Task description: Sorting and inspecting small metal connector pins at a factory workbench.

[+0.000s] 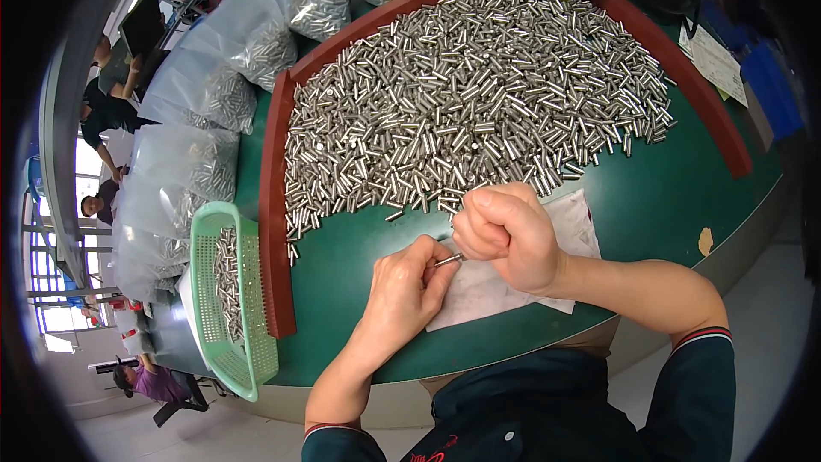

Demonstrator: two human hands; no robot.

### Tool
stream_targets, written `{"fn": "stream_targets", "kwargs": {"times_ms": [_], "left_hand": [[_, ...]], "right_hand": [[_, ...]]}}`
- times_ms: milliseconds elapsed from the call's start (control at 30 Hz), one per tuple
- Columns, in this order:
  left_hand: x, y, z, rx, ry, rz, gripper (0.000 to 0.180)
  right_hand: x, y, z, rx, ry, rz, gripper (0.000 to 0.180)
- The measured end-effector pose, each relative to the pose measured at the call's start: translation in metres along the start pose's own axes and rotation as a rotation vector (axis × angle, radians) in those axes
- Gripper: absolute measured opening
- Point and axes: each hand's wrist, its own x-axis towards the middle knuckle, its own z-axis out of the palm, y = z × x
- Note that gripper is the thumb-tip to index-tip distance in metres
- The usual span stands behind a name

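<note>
- My left hand point(402, 287) pinched one small metal pin point(448, 260) by its end, just above the white paper point(573, 231) on the green bench point(667, 197).
- My right hand point(505, 235) was curled into a loose fist, its fingertips touching the pin's other end; whether it held more pins I couldn't tell.
- The big pile of pins point(470, 94) lay just beyond my hands, fenced by a red-brown rim point(275, 205).
- A green basket point(224, 299) with some pins hung at the bench's left edge.
- Clear bags of pins point(197, 171) sat beyond the rim, left.
</note>
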Motion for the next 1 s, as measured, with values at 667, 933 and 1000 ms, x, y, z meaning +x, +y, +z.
{"fn": "stream_targets", "kwargs": {"times_ms": [667,933,1000], "left_hand": [[0.002,0.003,0.001,0.024,0.009,0.008,0.01],[-0.001,0.004,-0.003,0.023,0.002,-0.031,0.01],[-0.002,0.005,-0.006,0.072,-0.051,0.022,0.01]], "right_hand": [[-0.008,0.004,0.008,-0.269,-0.077,-0.061,0.028],[-0.003,-0.007,0.006,-0.109,0.013,-0.064,0.037],[-0.002,-0.007,0.003,-0.095,0.011,-0.072,0.038]]}}
